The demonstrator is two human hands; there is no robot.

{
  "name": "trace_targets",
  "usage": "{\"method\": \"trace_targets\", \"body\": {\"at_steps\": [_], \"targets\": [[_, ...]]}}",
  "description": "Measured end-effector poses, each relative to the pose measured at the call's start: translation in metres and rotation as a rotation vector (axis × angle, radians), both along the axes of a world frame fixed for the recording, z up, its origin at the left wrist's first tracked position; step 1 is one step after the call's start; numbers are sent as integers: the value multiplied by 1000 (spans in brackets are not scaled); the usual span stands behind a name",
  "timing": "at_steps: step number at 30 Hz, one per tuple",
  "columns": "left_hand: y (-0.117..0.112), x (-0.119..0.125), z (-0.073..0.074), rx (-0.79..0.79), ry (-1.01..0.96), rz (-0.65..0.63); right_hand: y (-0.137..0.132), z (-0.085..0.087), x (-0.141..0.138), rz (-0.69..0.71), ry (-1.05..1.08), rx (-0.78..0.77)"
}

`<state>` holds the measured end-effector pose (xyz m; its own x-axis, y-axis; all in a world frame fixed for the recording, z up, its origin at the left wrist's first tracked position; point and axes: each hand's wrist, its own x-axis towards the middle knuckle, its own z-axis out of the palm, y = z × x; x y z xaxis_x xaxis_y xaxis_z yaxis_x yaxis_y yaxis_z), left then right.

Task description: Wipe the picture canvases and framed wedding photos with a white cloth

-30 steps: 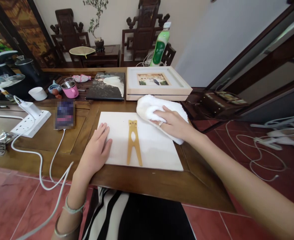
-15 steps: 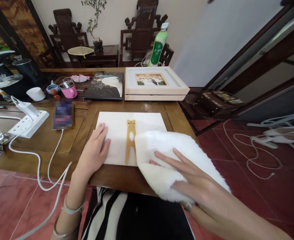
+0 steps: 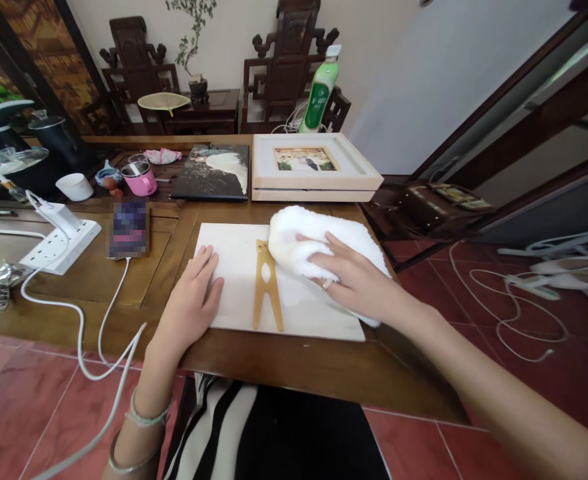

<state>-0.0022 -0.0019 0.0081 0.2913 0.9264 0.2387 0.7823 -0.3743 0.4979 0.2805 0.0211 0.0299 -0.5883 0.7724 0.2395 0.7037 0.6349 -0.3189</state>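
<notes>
A white board (image 3: 234, 307) lies flat on the wooden table near its front edge. My left hand (image 3: 193, 293) rests on the board's left side, fingers stretched out, holding nothing. In the middle of the board is a yellowish A-shaped figure (image 3: 265, 283) with an oval hole; whether it is a separate piece or a picture I cannot tell. My right hand (image 3: 347, 273) grips a fluffy white cloth (image 3: 294, 227), bunched under its fingers over the board's right side. The cloth covers the board's upper right corner and touches the figure's top right edge.
Behind the board stand a pale wooden frame box (image 3: 319, 193) and a dark panel (image 3: 189, 180). To the left are a phone (image 3: 128, 230), a power strip (image 3: 69, 247) with white cables, a pink mug (image 3: 139, 180) and a white cup (image 3: 75, 187). A green bottle (image 3: 319, 97) rises behind the box.
My right hand has moved the white cloth away from me, from the board's lower right and table edge to its upper right. The figure's right leg now shows. My left hand stays put.
</notes>
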Motion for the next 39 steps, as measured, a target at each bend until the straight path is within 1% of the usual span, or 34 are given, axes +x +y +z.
{"method": "trace_targets", "body": {"at_steps": [3, 6, 10, 14, 16, 18, 20, 22, 25, 29, 32, 35, 37, 39], "targets": [[0, 0, 0, 2, 0, 2, 17, -3, -4, -44, -28, 31], [0, 0, -1, 1, -4, 4, 13, -6, -8, -68, -44, 66], [0, 0, -1, 8, -10, 7, -18, -4, -13, -61, -45, 101], [0, 1, -1, 10, -21, 11, -55, 0, -16, -22, -5, 71], [0, 1, -1, 8, -26, 15, -68, 1, -15, -7, 20, 70], [0, 1, -1, 5, -31, 20, -74, 0, -13, 10, 36, 76], [1, 0, -1, 5, -35, 26, -74, 0, -10, 21, 32, 71], [1, 0, -1, 8, -37, 28, -66, -1, -7, 29, 13, 62], [1, 0, -2, 10, -39, 30, -43, -4, -3, 30, -8, 81], [1, 0, -2, 10, -44, 32, -5, -10, -2, -16, -23, 127], [1, 0, -2, 6, -47, 30, 13, -12, -5, -48, -36, 133], [0, 0, -1, 1, -45, 23, 11, -12, -9, -76, -33, 140], [0, 0, -1, 4, -45, 22, -3, -11, -13, -76, -25, 142], [0, 0, -2, 7, -46, 24, -23, -8, -16, -57, -11, 128]]}}
